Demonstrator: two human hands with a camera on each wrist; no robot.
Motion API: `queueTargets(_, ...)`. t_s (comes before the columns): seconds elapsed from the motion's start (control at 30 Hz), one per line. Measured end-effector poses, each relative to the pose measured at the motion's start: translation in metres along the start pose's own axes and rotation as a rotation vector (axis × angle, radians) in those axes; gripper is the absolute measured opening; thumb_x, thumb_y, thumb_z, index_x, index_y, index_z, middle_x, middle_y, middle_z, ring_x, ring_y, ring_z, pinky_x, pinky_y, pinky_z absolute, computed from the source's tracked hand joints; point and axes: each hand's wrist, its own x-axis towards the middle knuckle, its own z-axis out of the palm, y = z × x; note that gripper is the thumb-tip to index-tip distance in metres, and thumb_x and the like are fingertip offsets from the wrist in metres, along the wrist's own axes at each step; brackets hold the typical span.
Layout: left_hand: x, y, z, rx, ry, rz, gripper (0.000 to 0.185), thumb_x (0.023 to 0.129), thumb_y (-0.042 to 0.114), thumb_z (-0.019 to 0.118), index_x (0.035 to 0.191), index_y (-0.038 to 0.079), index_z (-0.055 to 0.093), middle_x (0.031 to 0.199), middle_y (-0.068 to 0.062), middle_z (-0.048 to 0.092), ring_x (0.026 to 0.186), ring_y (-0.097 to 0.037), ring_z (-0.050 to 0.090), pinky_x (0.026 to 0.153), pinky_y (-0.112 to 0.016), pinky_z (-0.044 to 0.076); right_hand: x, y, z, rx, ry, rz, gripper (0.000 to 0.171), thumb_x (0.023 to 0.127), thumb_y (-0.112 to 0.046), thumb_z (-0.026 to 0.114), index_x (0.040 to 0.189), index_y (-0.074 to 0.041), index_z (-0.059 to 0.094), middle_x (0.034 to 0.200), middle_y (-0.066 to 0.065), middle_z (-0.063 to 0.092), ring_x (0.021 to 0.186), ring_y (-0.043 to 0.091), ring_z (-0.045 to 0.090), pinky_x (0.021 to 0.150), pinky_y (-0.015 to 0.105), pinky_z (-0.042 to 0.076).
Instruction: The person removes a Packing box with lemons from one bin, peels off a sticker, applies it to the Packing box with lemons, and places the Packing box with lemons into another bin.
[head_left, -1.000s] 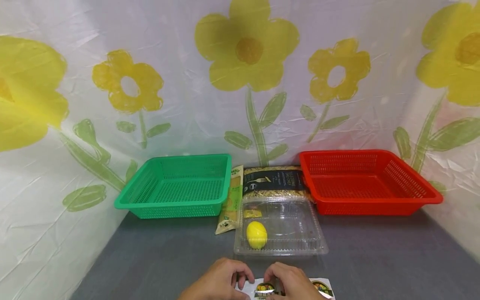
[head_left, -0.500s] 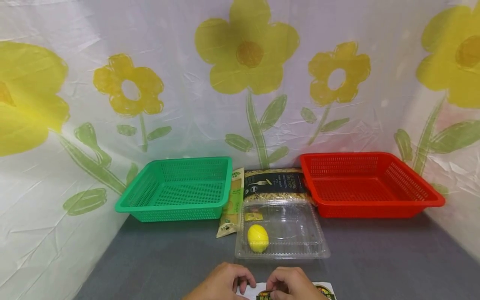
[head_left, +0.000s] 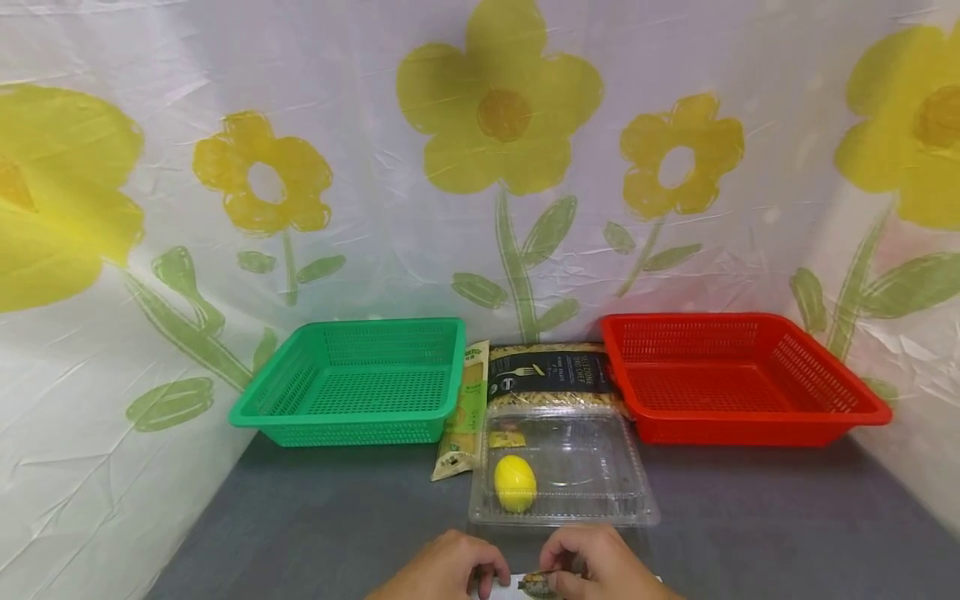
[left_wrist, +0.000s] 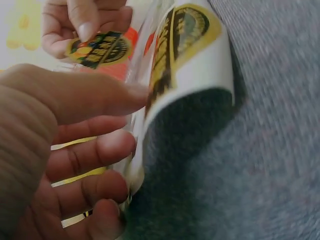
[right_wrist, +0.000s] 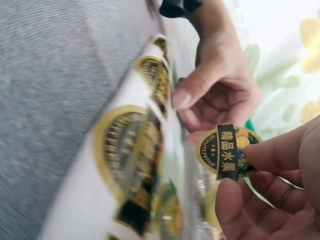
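Observation:
A sheet of stickers (left_wrist: 202, 67), white with gold-and-black fruit labels, curves up from the table in the left wrist view. My left hand (head_left: 450, 567) grips its edge between thumb and fingers. One sticker (right_wrist: 222, 152) with fruit pictures and lettering is off the sheet, pinched by my right hand (head_left: 596, 562) between thumb and fingers. In the head view most of the sheet falls below the frame. Just beyond both hands stands a clear plastic container (head_left: 585, 471), with a lemon (head_left: 515, 483) in its left part.
Behind the container lie a pasta bag (head_left: 551, 375) and a narrow green-and-tan packet (head_left: 463, 417). A small yellow packet (head_left: 507, 439) shows through the plastic. A green basket (head_left: 348, 429) is at the back left, a red basket (head_left: 735, 429) at the back right.
My right hand has peeled a sticker off the sheet and moved it slightly up and to the right. The left hand stays almost in place. The head view has tilted up slightly.

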Motion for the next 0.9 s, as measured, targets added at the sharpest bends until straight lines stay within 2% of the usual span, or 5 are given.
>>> queueTargets(0.2,-0.004,0.023,-0.004,0.157,0.046,-0.011,0.016,0.085,0.017,0.081,0.1,0.016,0.076,0.071,0.019,0.064,0.065,0.007,0.058,0.065,-0.018,0.049,0.002,-0.014,-0.011,-0.007,0.041,0.013,0.014,0.091,-0.002,0.07,0.096,-0.015,0.07,0.088,-0.005,0.068,0.07,-0.004,0.056,0.057,0.023,0.053)
queueTargets(0.33,-0.005,0.038,-0.008,0.213,0.068,-0.01,0.013,0.089,0.021,0.078,0.1,0.015,0.076,0.072,0.02,0.065,0.062,0.007,0.057,0.061,-0.017,0.049,0.004,-0.02,-0.017,-0.044,0.093,-0.04,0.015,0.091,-0.001,0.072,0.097,-0.015,0.07,0.088,0.0,0.069,0.077,-0.001,0.06,0.059,0.025,0.054)
queueTargets(0.4,-0.004,0.044,-0.01,0.224,0.095,0.004,0.012,0.09,0.022,0.076,0.099,0.015,0.076,0.072,0.021,0.064,0.059,0.007,0.055,0.058,-0.017,0.048,0.005,-0.024,-0.02,-0.045,0.108,-0.018,0.013,0.092,-0.004,0.072,0.097,-0.016,0.069,0.088,0.0,0.068,0.079,0.001,0.06,0.061,0.025,0.054)
queueTargets(0.63,0.001,0.062,-0.016,0.251,0.301,0.218,0.007,0.092,0.021,0.074,0.095,0.014,0.074,0.074,0.017,0.065,0.06,0.009,0.051,0.056,-0.012,0.046,0.011,-0.033,-0.03,-0.067,0.123,0.072,0.01,0.093,-0.009,0.072,0.097,-0.018,0.071,0.089,-0.004,0.067,0.08,0.004,0.06,0.063,0.026,0.052)
queueTargets(0.9,0.02,0.067,-0.018,0.202,0.514,0.415,0.01,0.086,0.005,0.076,0.087,0.014,0.072,0.078,0.008,0.069,0.065,0.007,0.055,0.055,-0.013,0.049,0.026,-0.04,-0.034,-0.162,0.232,-0.016,0.02,0.087,-0.002,0.075,0.092,-0.021,0.072,0.084,-0.009,0.066,0.075,0.004,0.059,0.058,0.026,0.052)
